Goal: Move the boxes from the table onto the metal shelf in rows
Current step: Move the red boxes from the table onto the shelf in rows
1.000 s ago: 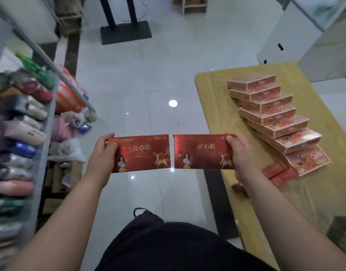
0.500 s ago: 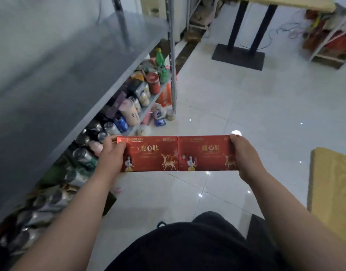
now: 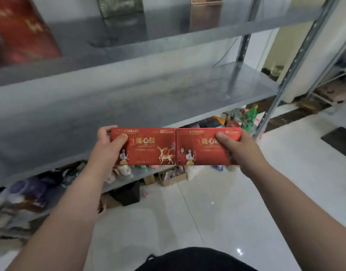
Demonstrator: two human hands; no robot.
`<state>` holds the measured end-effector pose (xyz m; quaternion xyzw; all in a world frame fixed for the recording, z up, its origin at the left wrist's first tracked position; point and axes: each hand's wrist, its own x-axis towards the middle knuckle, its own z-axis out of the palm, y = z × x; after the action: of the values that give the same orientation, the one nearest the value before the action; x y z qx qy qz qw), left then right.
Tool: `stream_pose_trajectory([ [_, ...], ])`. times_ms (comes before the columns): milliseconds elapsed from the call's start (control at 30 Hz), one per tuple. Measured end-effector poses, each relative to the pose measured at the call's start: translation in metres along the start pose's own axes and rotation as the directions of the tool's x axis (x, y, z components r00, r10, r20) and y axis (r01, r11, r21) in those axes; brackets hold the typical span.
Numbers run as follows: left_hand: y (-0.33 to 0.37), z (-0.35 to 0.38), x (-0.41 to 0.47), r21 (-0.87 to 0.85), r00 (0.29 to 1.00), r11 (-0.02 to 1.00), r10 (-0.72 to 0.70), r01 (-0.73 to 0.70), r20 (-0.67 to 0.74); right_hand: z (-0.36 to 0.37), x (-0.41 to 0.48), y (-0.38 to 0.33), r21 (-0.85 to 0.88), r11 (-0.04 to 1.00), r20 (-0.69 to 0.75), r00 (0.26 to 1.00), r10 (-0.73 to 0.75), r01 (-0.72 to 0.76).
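Since the earlier frame the view has swung to face the metal shelf (image 3: 129,102), whose grey middle tier now fills the background. Left hand (image 3: 107,145) grips the left red box (image 3: 148,147); right hand (image 3: 238,149) grips the right red box (image 3: 201,151). The boxes touch end to end, held in the air before the tier's front edge, above the white tiled floor (image 3: 226,202). A green bottle (image 3: 251,114) stands on the tier below.

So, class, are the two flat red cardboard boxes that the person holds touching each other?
Touching. The head view shows the left red cardboard box and the right red cardboard box meeting edge to edge, with no gap along the seam.
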<state>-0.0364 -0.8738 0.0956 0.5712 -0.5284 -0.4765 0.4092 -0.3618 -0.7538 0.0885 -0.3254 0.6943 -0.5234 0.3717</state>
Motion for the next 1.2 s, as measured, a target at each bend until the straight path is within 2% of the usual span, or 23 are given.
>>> stream_pose_trajectory([
  [200, 0.059, -0.047, -0.016, -0.067, 0.965, 0.991, 0.1, -0.119, -0.243, 0.033, 0.049, -0.085, -0.026, 0.982, 0.214, 0.961, -0.176, 0.185],
  [367, 0.11, -0.095, -0.016, -0.046, 0.88, 0.974, 0.179, -0.221, -0.439, 0.086, 0.071, -0.168, 0.04, 0.938, 0.324, 0.884, -0.337, 0.344],
  [433, 0.128, -0.116, -0.011, -0.069, 0.857, 0.963, 0.199, -0.262, -0.474, 0.11, 0.077, -0.197, 0.069, 0.918, 0.337, 0.857, -0.39, 0.391],
  [533, 0.148, -0.144, 0.0, -0.04, 0.84, 0.95, 0.256, -0.311, -0.478, 0.143, 0.086, -0.232, 0.113, 0.879, 0.346, 0.811, -0.472, 0.463],
  [633, 0.16, -0.174, 0.026, -0.017, 0.824, 0.923, 0.336, -0.385, -0.456, 0.172, 0.096, -0.259, 0.107, 0.857, 0.329, 0.795, -0.509, 0.504],
  [867, 0.178, -0.218, 0.121, 0.013, 0.807, 0.897, 0.404, -0.442, -0.431, 0.24, 0.138, -0.291, 0.13, 0.821, 0.21, 0.794, -0.571, 0.556],
  [933, 0.183, -0.224, 0.146, 0.106, 0.793, 0.907, 0.408, -0.407, -0.452, 0.256, 0.149, -0.297, 0.112, 0.815, 0.187, 0.794, -0.579, 0.568],
  [1067, 0.187, -0.236, 0.182, 0.269, 0.801, 0.89, 0.45, -0.367, -0.396, 0.279, 0.166, -0.304, 0.038, 0.809, 0.16, 0.795, -0.585, 0.587],
  [1200, 0.186, -0.25, 0.207, 0.41, 0.818, 0.863, 0.451, -0.296, -0.358, 0.298, 0.188, -0.313, -0.081, 0.792, 0.195, 0.789, -0.583, 0.605],
])
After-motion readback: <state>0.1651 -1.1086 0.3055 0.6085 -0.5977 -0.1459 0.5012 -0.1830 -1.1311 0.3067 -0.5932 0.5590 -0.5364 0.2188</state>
